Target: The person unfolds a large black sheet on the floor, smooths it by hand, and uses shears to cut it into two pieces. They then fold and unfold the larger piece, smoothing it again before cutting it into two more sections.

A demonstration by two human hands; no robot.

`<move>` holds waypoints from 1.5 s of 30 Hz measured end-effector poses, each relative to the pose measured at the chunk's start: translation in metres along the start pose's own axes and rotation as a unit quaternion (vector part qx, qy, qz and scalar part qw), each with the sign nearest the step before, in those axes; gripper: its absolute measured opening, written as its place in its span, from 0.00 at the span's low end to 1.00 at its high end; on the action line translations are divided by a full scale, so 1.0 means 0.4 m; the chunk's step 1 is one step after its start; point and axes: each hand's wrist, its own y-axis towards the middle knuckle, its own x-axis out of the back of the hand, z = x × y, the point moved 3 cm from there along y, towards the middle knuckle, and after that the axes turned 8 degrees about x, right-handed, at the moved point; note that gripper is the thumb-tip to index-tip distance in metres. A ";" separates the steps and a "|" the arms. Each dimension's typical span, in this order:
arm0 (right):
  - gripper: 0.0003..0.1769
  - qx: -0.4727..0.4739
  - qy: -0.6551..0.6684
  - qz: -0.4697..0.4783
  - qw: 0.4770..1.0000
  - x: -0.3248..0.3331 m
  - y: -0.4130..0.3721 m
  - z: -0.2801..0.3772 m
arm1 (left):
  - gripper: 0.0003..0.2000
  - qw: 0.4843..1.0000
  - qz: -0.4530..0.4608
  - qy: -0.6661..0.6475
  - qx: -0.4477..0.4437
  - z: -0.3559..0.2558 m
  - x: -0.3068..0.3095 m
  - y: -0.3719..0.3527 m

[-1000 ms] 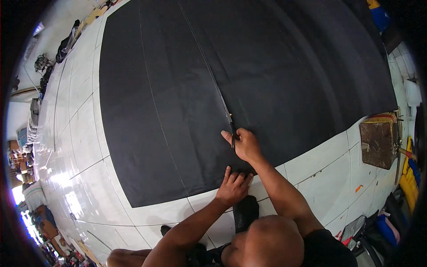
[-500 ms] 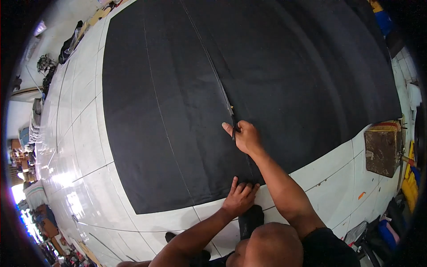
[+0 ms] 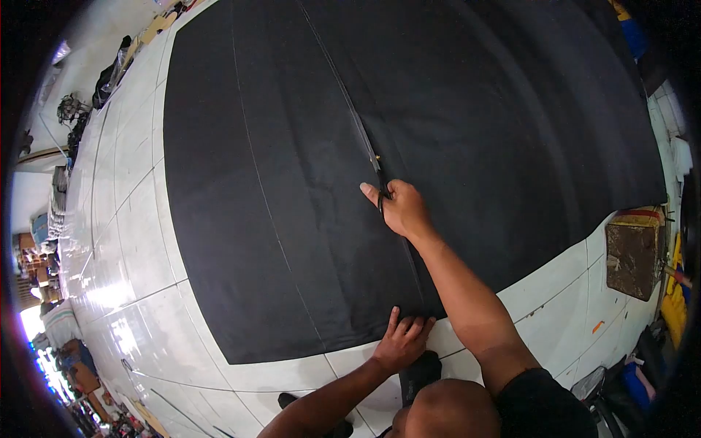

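Head view: my right hand (image 3: 403,209) grips the scissors (image 3: 376,162) by their black handles, blades pointing away from me along a pale line on the black sheet (image 3: 482,160). My left hand (image 3: 400,343) is open, fingertips on the sheet's near edge. Beneath lies the white tiled floor (image 3: 146,255); a brown box (image 3: 634,261) sits beside the sheet's right corner.

The right hand (image 3: 401,208) holds the black handles of the scissors (image 3: 377,169), and their blades point to the far side along a pale line on the black sheet (image 3: 496,168). The left hand (image 3: 404,339) is on the near edge of this sheet, which lies on the white tiled floor (image 3: 139,248), and at the right there is a brown box (image 3: 634,259).
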 end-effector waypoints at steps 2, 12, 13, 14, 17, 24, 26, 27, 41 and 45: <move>0.37 0.002 0.006 0.003 1.000 -0.003 0.020 0.014 | 0.32 1.000 0.013 -0.006 0.000 0.001 0.000 -0.001; 0.37 0.011 0.008 0.021 1.000 -0.002 0.154 0.068 | 0.33 0.999 -0.030 -0.014 0.003 0.005 0.000 -0.001; 0.37 0.009 0.000 0.022 1.000 -0.004 0.168 0.071 | 0.34 1.000 -0.015 -0.010 0.001 0.005 -0.006 -0.003; 0.37 0.009 0.006 0.027 1.000 -0.005 0.180 0.074 | 0.35 1.000 -0.001 -0.005 0.000 0.005 -0.011 -0.006; 0.38 0.011 0.015 0.031 0.999 -0.007 0.216 0.082 | 0.37 1.000 0.006 -0.006 0.000 0.008 -0.017 -0.009; 0.37 0.035 -0.005 -0.012 0.999 -0.023 0.284 0.104 | 0.32 0.999 -0.044 -0.027 0.011 0.004 -0.006 -0.002; 0.36 0.035 -0.006 -0.012 0.999 -0.025 0.304 0.108 | 0.32 0.999 -0.033 -0.024 0.010 0.004 -0.003 -0.004; 0.36 0.031 -0.001 -0.005 1.000 -0.027 0.317 0.111 | 0.33 0.999 -0.029 -0.023 0.009 0.005 -0.002 -0.003; 0.37 0.030 -0.025 0.009 0.999 -0.044 0.492 0.163 | 0.32 1.000 -0.001 -0.015 0.002 0.009 -0.035 -0.015; 0.37 0.006 -0.004 0.057 0.998 -0.019 0.502 0.207 | 0.32 1.000 0.005 -0.004 -0.003 0.010 -0.023 -0.014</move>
